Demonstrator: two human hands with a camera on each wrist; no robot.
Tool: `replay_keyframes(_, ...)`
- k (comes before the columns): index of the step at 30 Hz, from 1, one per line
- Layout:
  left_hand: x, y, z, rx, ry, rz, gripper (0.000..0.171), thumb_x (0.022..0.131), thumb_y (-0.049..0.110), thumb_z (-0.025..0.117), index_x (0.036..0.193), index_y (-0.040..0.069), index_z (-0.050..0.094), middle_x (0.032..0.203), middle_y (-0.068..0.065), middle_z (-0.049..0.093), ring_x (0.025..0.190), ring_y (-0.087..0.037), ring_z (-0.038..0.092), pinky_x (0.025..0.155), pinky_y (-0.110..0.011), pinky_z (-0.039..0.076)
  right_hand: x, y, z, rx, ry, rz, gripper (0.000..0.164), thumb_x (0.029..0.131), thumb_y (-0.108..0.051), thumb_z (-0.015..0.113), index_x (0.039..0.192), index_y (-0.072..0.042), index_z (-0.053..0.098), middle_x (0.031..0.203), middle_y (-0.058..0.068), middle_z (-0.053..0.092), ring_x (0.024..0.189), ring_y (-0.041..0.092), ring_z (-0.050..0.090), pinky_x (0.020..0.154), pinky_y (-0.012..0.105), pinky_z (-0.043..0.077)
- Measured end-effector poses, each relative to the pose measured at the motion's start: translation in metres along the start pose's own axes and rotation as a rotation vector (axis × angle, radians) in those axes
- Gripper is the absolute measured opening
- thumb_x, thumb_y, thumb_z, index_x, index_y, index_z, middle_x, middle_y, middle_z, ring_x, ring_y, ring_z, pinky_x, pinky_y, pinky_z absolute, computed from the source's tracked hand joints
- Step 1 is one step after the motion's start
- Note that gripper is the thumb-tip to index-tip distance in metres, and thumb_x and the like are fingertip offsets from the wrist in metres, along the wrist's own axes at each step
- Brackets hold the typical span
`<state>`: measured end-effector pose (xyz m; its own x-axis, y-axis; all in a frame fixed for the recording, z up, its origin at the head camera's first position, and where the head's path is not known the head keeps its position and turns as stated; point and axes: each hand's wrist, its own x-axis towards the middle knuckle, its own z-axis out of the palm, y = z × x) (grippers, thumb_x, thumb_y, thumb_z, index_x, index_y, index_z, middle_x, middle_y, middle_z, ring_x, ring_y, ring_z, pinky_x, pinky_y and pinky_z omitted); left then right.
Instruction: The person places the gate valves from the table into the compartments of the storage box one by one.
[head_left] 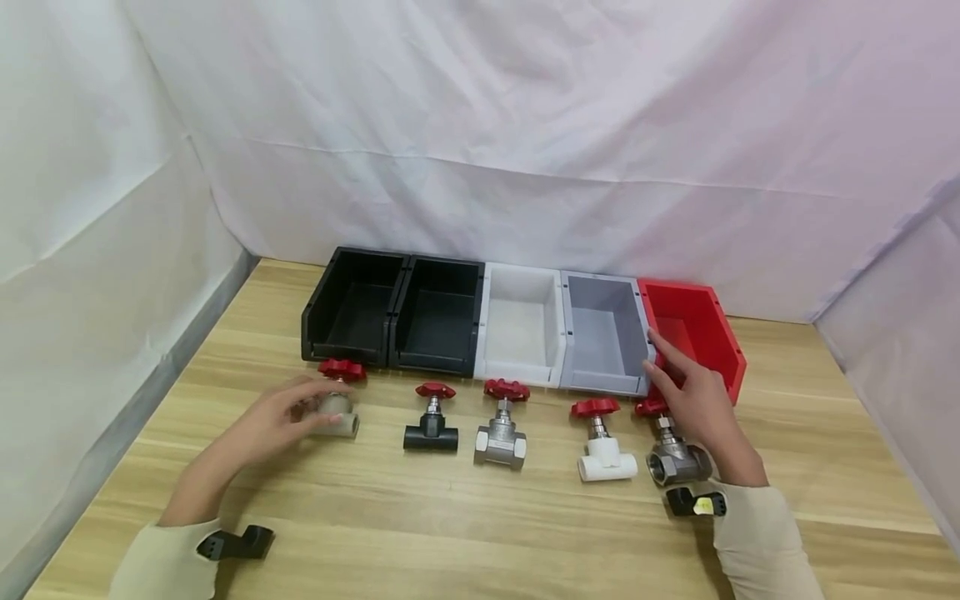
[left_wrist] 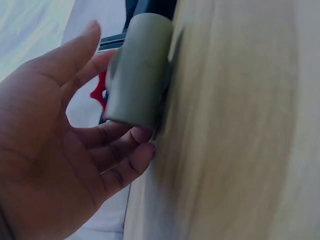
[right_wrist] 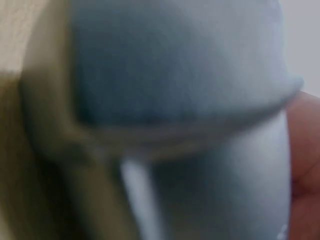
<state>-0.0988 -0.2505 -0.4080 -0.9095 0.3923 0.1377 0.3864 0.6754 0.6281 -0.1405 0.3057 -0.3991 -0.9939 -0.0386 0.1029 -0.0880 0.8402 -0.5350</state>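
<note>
Counting remotely, I log five valves (head_left: 500, 437) and five bins (head_left: 521, 329). Left hand (head_left: 273, 422), thumb clear, fingers loose, partly hides the grey valve (head_left: 343, 427) before the leftmost bin (head_left: 360, 312); right hand (head_left: 702, 406) partly covers the rightmost valve (head_left: 672, 463) — wrist close-up blurred — its grip I cannot tell.

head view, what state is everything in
Left black bin, upright
Right black bin, upright
White bin, upright
Grey bin, upright
Red bin, upright
Beige tee valve, partly covered
Black tee valve, lying
Middle steel valve, lying
White tee valve, lying
Right steel valve, partly covered
Left hand, loosely bent
Right hand, grip unclear
</note>
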Motion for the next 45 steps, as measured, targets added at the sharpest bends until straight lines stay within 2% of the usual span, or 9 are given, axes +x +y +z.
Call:
replay_keyframes(2,0.001,0.000,0.001,0.013,-0.021,0.006,0.033,0.088,0.029,0.070,0.121,0.023,0.065,0.106,0.003,0.058,0.088,-0.016,0.052,0.072,-0.033,0.045,0.000,0.000,0.001,0.004,-0.005,0.001,0.067,0.093,-0.035,0.063,0.149,-0.041,0.026,0.072,0.001,0.062,0.081,0.026,0.051,0.061,0.034,0.052)
replay_keyframes(7,0.007,0.004,0.001,0.001,-0.097,-0.048,0.037,0.084,0.040,0.073,0.116,0.023,0.067,0.116,-0.005,0.055,0.093,-0.023,0.052,0.074,-0.040,0.046,0.000,0.000,0.002,0.009,-0.003,0.000,0.066,0.093,-0.034,0.062,0.149,-0.041,0.026,0.067,0.000,0.059,0.068,0.024,0.050,0.056,0.030,0.049)
replay_keyframes(10,0.011,0.005,0.001,-0.028,-0.157,-0.086,0.042,0.080,0.044,0.075,0.116,0.025,0.066,0.114,-0.007,0.052,0.092,-0.024,0.051,0.074,-0.039,0.044,0.000,0.000,0.002,0.001,0.008,-0.002,0.066,0.093,-0.033,0.062,0.149,-0.040,0.027,0.065,0.000,0.058,0.063,0.023,0.049,0.054,0.029,0.048)
replay_keyframes(14,0.013,0.003,0.004,-0.035,-0.191,-0.101,0.048,0.076,0.044,0.079,0.118,0.026,0.064,0.112,-0.008,0.050,0.091,-0.023,0.050,0.074,-0.039,0.043,0.000,0.001,0.001,-0.008,0.020,-0.010,0.067,0.093,-0.032,0.063,0.149,-0.038,0.027,0.065,0.000,0.059,0.064,0.023,0.049,0.055,0.029,0.048)
replay_keyframes(21,0.012,-0.001,0.010,-0.046,-0.171,-0.075,0.049,0.075,0.042,0.080,0.118,0.027,0.064,0.112,-0.006,0.049,0.090,-0.022,0.049,0.074,-0.037,0.043,0.000,0.000,0.001,-0.015,0.025,-0.011,0.067,0.093,-0.032,0.063,0.149,-0.039,0.027,0.065,0.000,0.059,0.066,0.023,0.049,0.057,0.030,0.049)
replay_keyframes(26,0.010,-0.005,0.007,-0.070,-0.163,-0.034,0.048,0.074,0.040,0.081,0.118,0.028,0.064,0.108,-0.003,0.049,0.087,-0.020,0.049,0.070,-0.032,0.044,-0.001,-0.002,0.002,0.008,0.005,0.003,0.067,0.093,-0.033,0.063,0.149,-0.039,0.027,0.066,0.000,0.060,0.069,0.024,0.050,0.062,0.032,0.051)
replay_keyframes(30,0.010,-0.007,0.007,-0.081,-0.160,-0.014,0.048,0.074,0.040,0.080,0.118,0.029,0.064,0.112,-0.003,0.050,0.090,-0.020,0.049,0.072,-0.034,0.045,-0.001,-0.002,0.001,0.009,0.013,0.013,0.067,0.093,-0.033,0.063,0.149,-0.040,0.028,0.066,0.000,0.059,0.068,0.023,0.050,0.061,0.032,0.051)
replay_keyframes(35,0.009,-0.008,0.006,-0.063,-0.148,-0.013,0.049,0.072,0.041,0.082,0.116,0.027,0.065,0.116,-0.002,0.053,0.095,-0.021,0.050,0.078,-0.040,0.045,-0.001,-0.002,0.002,0.006,0.013,0.012,0.067,0.093,-0.033,0.063,0.149,-0.039,0.028,0.066,-0.001,0.059,0.069,0.023,0.050,0.061,0.032,0.050)
replay_keyframes(45,0.011,-0.006,0.006,-0.042,-0.121,-0.025,0.047,0.071,0.044,0.081,0.112,0.025,0.067,0.110,0.000,0.055,0.090,-0.020,0.051,0.075,-0.039,0.045,-0.001,-0.001,0.001,0.003,0.021,-0.024,0.066,0.093,-0.032,0.063,0.150,-0.037,0.028,0.064,-0.001,0.057,0.066,0.023,0.049,0.060,0.032,0.048)
